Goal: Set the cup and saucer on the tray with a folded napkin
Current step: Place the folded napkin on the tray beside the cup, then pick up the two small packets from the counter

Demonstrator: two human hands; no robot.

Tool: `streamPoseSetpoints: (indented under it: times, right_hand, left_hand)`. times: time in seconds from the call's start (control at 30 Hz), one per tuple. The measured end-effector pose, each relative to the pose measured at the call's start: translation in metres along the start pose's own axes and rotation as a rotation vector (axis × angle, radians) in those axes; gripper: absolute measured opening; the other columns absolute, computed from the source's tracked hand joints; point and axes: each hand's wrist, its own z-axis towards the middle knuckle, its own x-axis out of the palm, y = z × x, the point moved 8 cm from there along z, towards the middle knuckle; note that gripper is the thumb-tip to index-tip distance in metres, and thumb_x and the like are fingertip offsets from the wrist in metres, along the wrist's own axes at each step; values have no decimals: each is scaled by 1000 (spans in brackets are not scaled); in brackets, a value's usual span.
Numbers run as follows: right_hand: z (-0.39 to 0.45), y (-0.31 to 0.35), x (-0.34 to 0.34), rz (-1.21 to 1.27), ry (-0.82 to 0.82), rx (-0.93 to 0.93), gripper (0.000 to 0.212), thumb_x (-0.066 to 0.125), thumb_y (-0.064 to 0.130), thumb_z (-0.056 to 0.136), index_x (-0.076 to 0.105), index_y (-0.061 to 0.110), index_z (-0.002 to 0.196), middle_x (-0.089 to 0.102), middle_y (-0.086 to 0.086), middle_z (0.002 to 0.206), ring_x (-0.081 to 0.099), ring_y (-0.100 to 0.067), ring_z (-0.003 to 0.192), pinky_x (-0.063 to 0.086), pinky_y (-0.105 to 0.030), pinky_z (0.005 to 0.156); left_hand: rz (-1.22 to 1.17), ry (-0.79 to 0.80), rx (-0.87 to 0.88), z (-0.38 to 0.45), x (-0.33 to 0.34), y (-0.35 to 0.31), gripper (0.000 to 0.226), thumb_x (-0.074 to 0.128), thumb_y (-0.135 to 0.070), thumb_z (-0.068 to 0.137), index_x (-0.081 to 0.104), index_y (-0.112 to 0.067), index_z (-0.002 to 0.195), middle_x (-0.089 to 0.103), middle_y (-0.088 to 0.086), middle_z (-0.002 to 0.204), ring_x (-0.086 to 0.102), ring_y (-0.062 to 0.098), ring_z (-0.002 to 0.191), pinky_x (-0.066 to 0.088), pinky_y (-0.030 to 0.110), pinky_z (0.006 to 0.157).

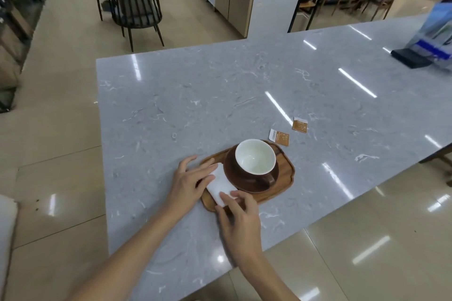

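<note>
Nearest item: two bare forearms entering from the lower edge, each ending in a hand over the near end of the tray.

Grey marble-patterned stone worktop (220,105): glossy, with strip-light reflections; carries all items below.

Oval dark-wood tray (286,173): lies flat near the worktop's near edge; raised rim visible on the right side.

Left hand (188,183): fingers straight and spread, lying flat; fingertips rest on the far end of the napkin and on the tray's left rim. It grips nothing.

Right hand (238,217): fingers gently bent, tips pressing down on the napkin's near end. Whether the thumb pinches the napkin's edge cannot be told.

Round brown ceramic saucer (247,182): sits on the tray, right of the napkin, its left rim touching or just overlapping the napkin's long edge.

Brown ceramic cup with white interior (255,156): stands upright on the saucer, empty, handle pointing toward the near right.

Folded white paper napkin (221,184): narrow rectangle lying on the left part of the tray, beside the saucer, held down at both ends by the two hands.

Two small orange-and-white sachets: one (279,137) just beyond the tray's far rim, the other (299,125) a little farther off to the right; both flat on the worktop.

Far right corner: blue-and-white package (433,32), blurred, on a dark flat base.

Beyond the worktop: dark slatted chair (134,5) on the beige tiled floor.
</note>
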Motion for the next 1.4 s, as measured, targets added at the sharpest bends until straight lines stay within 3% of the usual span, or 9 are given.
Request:
streamPoseSetpoints:
  times: [0.17, 0.37, 0.57, 0.8, 0.9, 1.03, 1.2, 1.3, 1.4]
  right_hand:
    - [3, 5, 0, -26, 1, -61, 36, 81, 20, 87, 75, 19, 122, 59, -3, 121, 55, -12, 99, 39, -11, 87]
    - [4, 1, 2, -22, 16, -165, 38, 78, 22, 89, 72, 22, 126, 53, 3, 116, 51, -9, 96, 38, -8, 86]
    - [14, -1, -9, 111, 131, -247, 35, 71, 28, 92, 71, 24, 127, 55, 2, 119, 57, -8, 96, 53, -19, 84]
    - [62, 14, -88, 331, 116, -384, 21, 65, 16, 97, 74, 24, 115, 66, 11, 107, 65, 0, 94, 50, -8, 77]
    - [107, -3, -125, 349, 34, -352, 21, 65, 11, 95, 75, 24, 106, 70, 12, 101, 66, -2, 89, 49, -7, 68]
    - [171, -57, -143, 289, 21, -213, 18, 66, 18, 96, 75, 33, 102, 73, 19, 98, 69, -4, 88, 54, -15, 66]
    - [241, -129, -118, 12, 231, -110, 26, 62, 23, 99, 70, 16, 123, 72, -3, 116, 68, -11, 95, 59, -39, 84]
    - [263, -158, -96, -126, 431, -59, 46, 64, 34, 97, 58, 17, 139, 63, -7, 131, 65, -23, 113, 55, -39, 93]
    - [276, -167, -79, -196, 551, -97, 55, 67, 37, 93, 54, 18, 143, 59, -8, 132, 61, -25, 117, 51, -37, 93]
  left_hand:
    - [-35, 60, -35, 2, 5, 6, 39, 58, -27, 100, 59, -36, 138, 50, -25, 144, 25, 7, 144, 12, 1, 112]
    - [-39, 129, -47, 3, 7, 6, 39, 52, -27, 104, 55, -38, 141, 45, -25, 150, 17, 8, 147, 18, 25, 119]
    - [-42, 145, -108, 4, 5, 3, 43, 47, -35, 104, 48, -37, 147, 39, -28, 153, 15, 2, 148, 21, 32, 121]
    - [-191, -17, -209, 41, -17, -10, 32, 51, -28, 104, 65, -31, 133, 48, -18, 150, 44, -1, 136, 37, 25, 111]
    - [-193, -37, -231, 72, -15, -24, 31, 53, -24, 103, 64, -30, 131, 51, -10, 142, 57, -4, 115, 49, 27, 100]
    - [-71, -25, -217, 120, 2, -44, 37, 55, -23, 101, 57, -25, 138, 51, -1, 137, 61, 6, 105, 46, 27, 97]
    - [-8, 120, -269, 173, 42, -58, 35, 54, -26, 102, 59, -20, 136, 59, 4, 134, 63, 18, 111, 46, 25, 95]
    - [-38, 179, -351, 194, 64, -69, 34, 55, -26, 102, 62, -18, 134, 63, 4, 133, 63, 18, 111, 46, 25, 95]
    - [-19, 296, -442, 204, 87, -76, 34, 55, -29, 102, 62, -17, 134, 65, 4, 133, 61, 18, 116, 44, 26, 98]
